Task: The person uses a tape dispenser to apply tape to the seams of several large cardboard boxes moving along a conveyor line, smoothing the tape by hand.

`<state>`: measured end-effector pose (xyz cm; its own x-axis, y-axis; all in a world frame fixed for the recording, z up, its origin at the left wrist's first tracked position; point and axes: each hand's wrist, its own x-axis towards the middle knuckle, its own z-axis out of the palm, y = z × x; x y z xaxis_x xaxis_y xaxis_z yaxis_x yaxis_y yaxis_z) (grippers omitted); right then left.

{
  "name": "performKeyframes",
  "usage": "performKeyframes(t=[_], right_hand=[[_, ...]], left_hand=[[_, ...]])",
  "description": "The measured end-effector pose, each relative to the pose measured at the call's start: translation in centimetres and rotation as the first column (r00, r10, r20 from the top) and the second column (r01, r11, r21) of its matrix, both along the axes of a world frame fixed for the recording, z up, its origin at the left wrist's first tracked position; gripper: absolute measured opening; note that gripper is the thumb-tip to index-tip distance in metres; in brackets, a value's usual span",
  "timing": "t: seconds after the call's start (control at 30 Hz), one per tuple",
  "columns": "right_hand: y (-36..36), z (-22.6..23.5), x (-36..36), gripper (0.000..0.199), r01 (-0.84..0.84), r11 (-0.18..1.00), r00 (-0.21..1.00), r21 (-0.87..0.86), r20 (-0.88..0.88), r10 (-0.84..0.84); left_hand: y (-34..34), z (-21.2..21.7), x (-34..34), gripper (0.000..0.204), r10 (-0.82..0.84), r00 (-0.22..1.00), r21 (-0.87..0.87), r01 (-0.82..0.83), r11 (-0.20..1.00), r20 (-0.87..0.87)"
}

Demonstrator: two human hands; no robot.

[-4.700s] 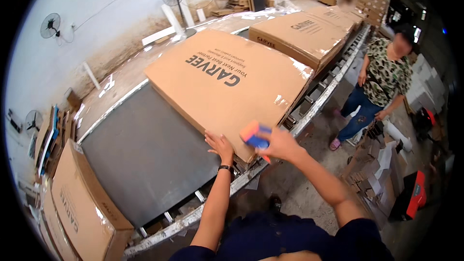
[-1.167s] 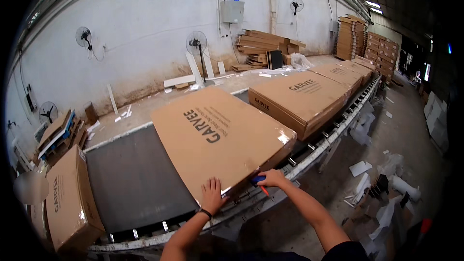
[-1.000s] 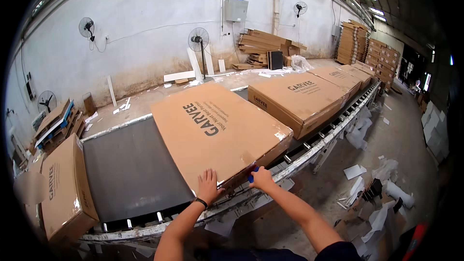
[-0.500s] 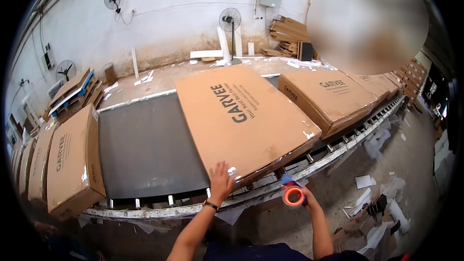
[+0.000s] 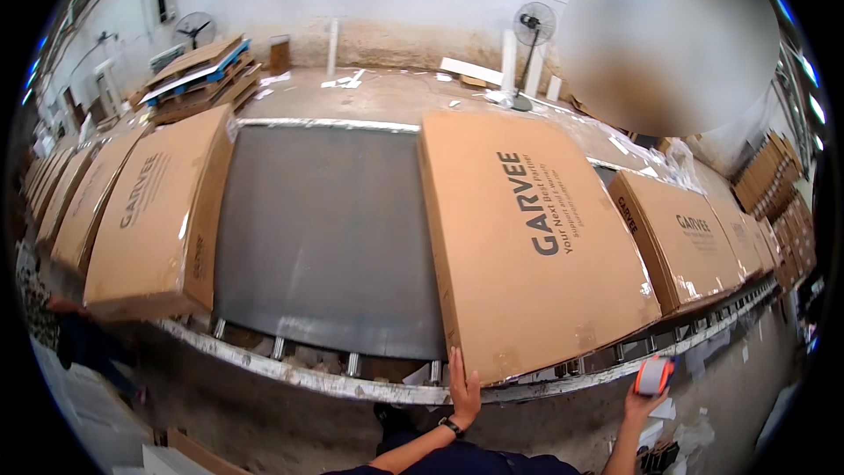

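Note:
A large flat cardboard box (image 5: 527, 237) lies on the conveyor in front of me, dark print on its top and clear tape along its near edge. My left hand (image 5: 464, 391) rests on its near left corner, fingers stretched out along the side. To the right, apart from that box, my right hand (image 5: 644, 406) is wrapped round a tape dispenser (image 5: 653, 376) with an orange-rimmed roll. Its handle is mostly hidden by the fingers.
The conveyor's grey belt (image 5: 325, 237) runs left of the box, with a worn white rail (image 5: 308, 378) along the near side. Similar boxes stand left (image 5: 163, 220) and right (image 5: 690, 242). A person's legs (image 5: 92, 347) show at lower left. Pallets (image 5: 198, 79) and a fan (image 5: 532, 31) stand behind.
The view has swung left, so the scene sits further right. My left hand has gone from the box's top to its near left corner. The tape dispenser has turned in my right hand.

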<state>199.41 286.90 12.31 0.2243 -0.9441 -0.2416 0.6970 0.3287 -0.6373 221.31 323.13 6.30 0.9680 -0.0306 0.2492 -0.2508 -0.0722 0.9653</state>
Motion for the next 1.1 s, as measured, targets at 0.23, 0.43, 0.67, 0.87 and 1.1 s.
performKeyframes(t=[0.23, 0.43, 0.67, 0.87, 1.1], right_hand=[[-13.2, 4.9, 13.4, 0.05, -0.336, 0.774, 0.935, -0.536, -0.291, 0.205], [-30.2, 0.4, 22.0, 0.052, -0.524, 0.736, 0.835, -0.428, -0.43, 0.344], [-31.5, -2.2, 24.3, 0.064, -0.76, 0.645, 0.648, -0.077, -0.165, 0.744], [-26.5, -2.5, 21.8, 0.068, -0.606, 0.782, 0.778, -0.142, -0.308, 0.547], [-12.0, -3.9, 19.3, 0.073, -0.389, 0.92, 0.906, 0.049, -0.16, 0.392]], left_hand=[[0.5, 2.0, 1.4, 0.048, -0.086, 0.99, 0.008, 0.087, 0.996, -0.111], [-5.2, 3.6, 2.3, 0.061, 0.111, 0.93, -0.337, -0.236, 0.911, -0.352], [-5.3, 5.6, 7.6, 0.054, 0.149, 0.943, -0.194, -0.213, 0.958, -0.298], [-1.8, 5.9, 12.2, 0.05, 0.126, 0.95, -0.127, -0.168, 0.977, -0.286], [11.7, 2.1, 21.5, 0.05, 0.075, 0.921, 0.176, -0.152, 0.973, 0.382]])
